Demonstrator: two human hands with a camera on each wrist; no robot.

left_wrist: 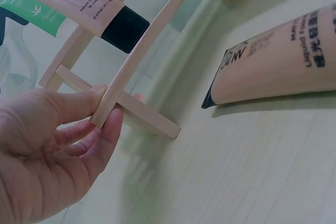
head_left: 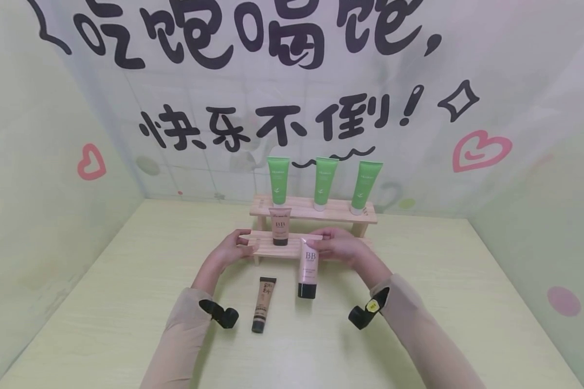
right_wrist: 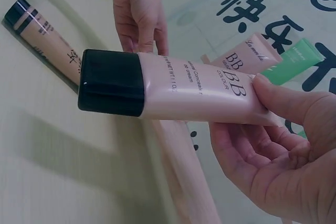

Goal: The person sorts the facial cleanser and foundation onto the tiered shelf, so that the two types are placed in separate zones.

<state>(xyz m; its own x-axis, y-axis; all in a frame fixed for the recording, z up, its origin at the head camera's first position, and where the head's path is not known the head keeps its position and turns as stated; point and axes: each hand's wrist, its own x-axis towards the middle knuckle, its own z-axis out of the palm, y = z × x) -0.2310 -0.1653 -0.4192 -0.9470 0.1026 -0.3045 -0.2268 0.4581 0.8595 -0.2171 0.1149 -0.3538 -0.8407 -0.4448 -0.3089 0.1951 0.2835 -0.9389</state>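
Observation:
My right hand [head_left: 343, 246] pinches a pink BB cream tube [head_left: 309, 267] near its flat top end, black cap down, in front of the lower step of a wooden two-step rack [head_left: 267, 249]. In the right wrist view the thumb lies over the tube's front and the fingers sit behind it. My left hand [head_left: 233, 248] grips the left end of that lower step, thumb above and fingers beneath, as the left wrist view shows. Another BB cream tube [head_left: 280, 229] stands on its cap on the lower step. A tan liquid foundation tube [head_left: 264, 305] lies on the table nearer me.
Three green tubes [head_left: 325, 183] stand in a row on the rack's upper step. Behind the rack rises a white printed backdrop [head_left: 253, 129] with black characters. Pale side panels [head_left: 540, 216] border the light wood-patterned table [head_left: 418, 270].

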